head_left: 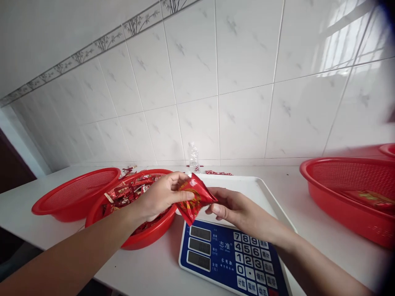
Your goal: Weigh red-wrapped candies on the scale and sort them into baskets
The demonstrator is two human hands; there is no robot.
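My left hand point(173, 195) grips a shiny red packet point(196, 199) with yellow print, its thumb across the front. The packet hangs tilted above a digital weighing scale point(224, 259) with a blue keypad panel. At the packet's right corner, my right hand point(230, 205) has its thumb and curled fingers closed around the edge. Partly behind my left forearm stands a red plastic basket point(157, 238) full of small red wrapped packets point(123, 193). Beneath both hands lies the scale's white tray point(254, 189), partly hidden by them.
Another red basket point(77, 189) sits at the left. On the right, a larger red basket point(345, 205) holds a red and green package point(368, 198). A clear plastic bottle point(194, 156) stands by the tiled wall point(247, 119), with red wrappers point(218, 173) near it on the white table point(154, 271).
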